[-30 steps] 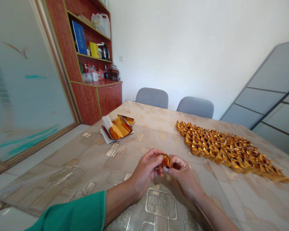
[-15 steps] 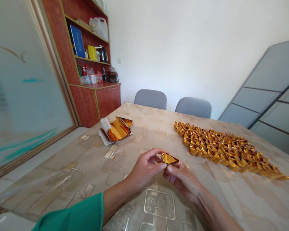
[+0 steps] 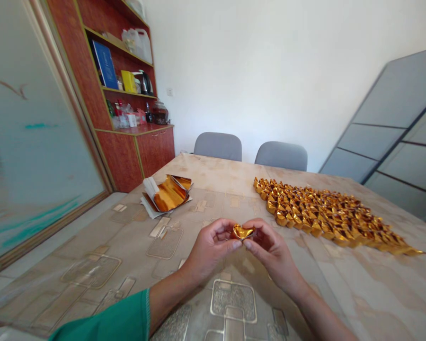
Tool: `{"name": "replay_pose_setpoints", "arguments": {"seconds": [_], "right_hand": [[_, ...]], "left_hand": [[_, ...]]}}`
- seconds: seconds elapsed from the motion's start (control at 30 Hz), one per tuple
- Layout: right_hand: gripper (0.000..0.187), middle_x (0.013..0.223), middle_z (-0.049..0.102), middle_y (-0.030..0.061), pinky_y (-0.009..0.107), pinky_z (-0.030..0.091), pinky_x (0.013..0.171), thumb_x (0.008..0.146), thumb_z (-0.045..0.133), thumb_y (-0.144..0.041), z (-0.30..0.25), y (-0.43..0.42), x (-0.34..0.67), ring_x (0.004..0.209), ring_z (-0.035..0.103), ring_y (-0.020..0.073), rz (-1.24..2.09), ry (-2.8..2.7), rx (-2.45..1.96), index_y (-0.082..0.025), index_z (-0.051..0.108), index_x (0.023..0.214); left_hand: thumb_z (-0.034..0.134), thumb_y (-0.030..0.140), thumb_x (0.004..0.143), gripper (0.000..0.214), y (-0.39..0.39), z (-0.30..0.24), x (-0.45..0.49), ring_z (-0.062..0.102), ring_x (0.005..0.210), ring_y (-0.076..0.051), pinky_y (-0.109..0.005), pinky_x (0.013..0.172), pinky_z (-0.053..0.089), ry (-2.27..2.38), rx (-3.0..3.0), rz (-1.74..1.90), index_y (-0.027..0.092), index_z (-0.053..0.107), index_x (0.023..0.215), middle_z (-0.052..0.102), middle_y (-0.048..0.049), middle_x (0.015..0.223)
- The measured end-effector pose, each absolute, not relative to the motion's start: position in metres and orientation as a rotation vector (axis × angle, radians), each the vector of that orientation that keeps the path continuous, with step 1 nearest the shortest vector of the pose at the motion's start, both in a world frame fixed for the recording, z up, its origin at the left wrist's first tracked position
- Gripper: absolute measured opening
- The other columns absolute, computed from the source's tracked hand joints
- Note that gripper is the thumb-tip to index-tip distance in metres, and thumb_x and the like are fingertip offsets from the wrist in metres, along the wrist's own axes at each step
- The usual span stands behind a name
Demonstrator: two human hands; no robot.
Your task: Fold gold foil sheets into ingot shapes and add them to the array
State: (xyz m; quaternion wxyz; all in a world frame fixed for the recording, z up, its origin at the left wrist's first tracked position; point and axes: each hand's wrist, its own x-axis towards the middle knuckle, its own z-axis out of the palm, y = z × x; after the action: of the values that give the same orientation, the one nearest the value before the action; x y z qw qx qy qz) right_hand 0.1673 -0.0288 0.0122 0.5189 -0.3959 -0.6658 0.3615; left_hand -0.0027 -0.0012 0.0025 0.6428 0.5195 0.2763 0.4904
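The person's left hand (image 3: 209, 251), in a green sleeve (image 3: 102, 319), and right hand (image 3: 271, 253) hold a small folded gold-foil ingot (image 3: 243, 232) between them, above a patterned surface (image 3: 213, 175). The fingers (image 3: 223, 230) of both hands curl inward and pinch the ingot's opposite ends, with no wide gap left on either side. Beyond the hands, to the right, many finished gold-foil ingots (image 3: 326, 218) lie packed in tight rows. To the left, a stack of gold foil sheets (image 3: 167, 198) rests on white paper (image 3: 147, 208), well apart from the hands. Two grey chairs (image 3: 218, 147) stand past the far edge.
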Motion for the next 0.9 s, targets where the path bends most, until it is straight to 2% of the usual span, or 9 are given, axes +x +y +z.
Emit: {"name": "replay_pose_setpoints", "arguments": {"seconds": [0.2, 0.33, 0.47, 0.6, 0.73, 0.9], "right_hand": [[0.024, 0.095, 0.057, 0.0008, 0.028, 0.046, 0.068, 0.088, 0.062, -0.025, 0.014, -0.032, 0.165, 0.074, 0.054, 0.0157, 0.677, -1.666, -0.974, -0.03, 0.057, 0.111], [0.008, 0.099, 0.056, 0.0026, 0.028, 0.045, 0.07, 0.091, 0.058, -0.025, 0.02, -0.034, 0.162, 0.085, 0.055, 0.0174, 0.611, -1.765, -0.908, -0.028, 0.062, 0.097], [0.006, 0.093, 0.056, 0.0022, 0.027, 0.045, 0.07, 0.091, 0.058, -0.024, 0.019, -0.032, 0.162, 0.086, 0.056, 0.0176, 0.679, -1.749, -0.892, -0.025, 0.063, 0.091], [0.004, 0.09, 0.057, 0.0011, 0.027, 0.045, 0.07, 0.091, 0.058, -0.027, 0.016, -0.028, 0.165, 0.083, 0.056, 0.0173, 0.747, -1.633, -0.908, -0.026, 0.062, 0.092], [0.005, 0.089, 0.057, 0.0008, 0.027, 0.045, 0.07, 0.091, 0.057, -0.028, 0.014, -0.028, 0.166, 0.082, 0.055, 0.017, 0.785, -1.596, -0.921, -0.026, 0.061, 0.092], [0.008, 0.086, 0.057, 0.0003, 0.027, 0.045, 0.068, 0.091, 0.057, -0.033, 0.013, -0.029, 0.165, 0.078, 0.055, 0.0167, 0.868, -1.587, -0.951, -0.025, 0.06, 0.092]], "left_hand": [[0.08, 0.023, 0.065, 0.035, 0.0, 0.001, -0.002, 0.063, 0.082, -0.016, -0.027, 0.075, 0.048, 0.596, 1.121, 1.116, 0.017, 0.062, 0.094, 0.068, -0.0028, 0.09], [0.08, 0.025, 0.067, 0.033, -0.002, 0.0, -0.002, 0.062, 0.076, -0.013, -0.025, 0.071, 0.048, 0.567, 1.117, 1.102, 0.016, 0.063, 0.094, 0.067, -0.0018, 0.088], [0.079, 0.027, 0.069, 0.032, -0.002, 0.0, -0.002, 0.061, 0.069, -0.011, -0.024, 0.066, 0.047, 0.552, 1.091, 1.084, 0.015, 0.062, 0.093, 0.067, -0.0009, 0.083], [0.072, 0.031, 0.079, 0.031, -0.001, 0.001, -0.004, 0.065, 0.07, -0.013, -0.025, 0.067, 0.049, 0.525, 0.999, 0.992, 0.015, 0.061, 0.102, 0.068, -0.0033, 0.084], [0.074, 0.025, 0.076, 0.033, 0.0, 0.001, -0.004, 0.066, 0.071, -0.013, -0.024, 0.066, 0.048, 0.546, 1.026, 0.973, 0.014, 0.061, 0.105, 0.069, -0.0036, 0.085], [0.075, 0.025, 0.075, 0.032, 0.001, 0.0, -0.003, 0.065, 0.068, -0.013, -0.024, 0.064, 0.048, 0.604, 1.047, 0.988, 0.013, 0.062, 0.102, 0.069, -0.0041, 0.082]]}}
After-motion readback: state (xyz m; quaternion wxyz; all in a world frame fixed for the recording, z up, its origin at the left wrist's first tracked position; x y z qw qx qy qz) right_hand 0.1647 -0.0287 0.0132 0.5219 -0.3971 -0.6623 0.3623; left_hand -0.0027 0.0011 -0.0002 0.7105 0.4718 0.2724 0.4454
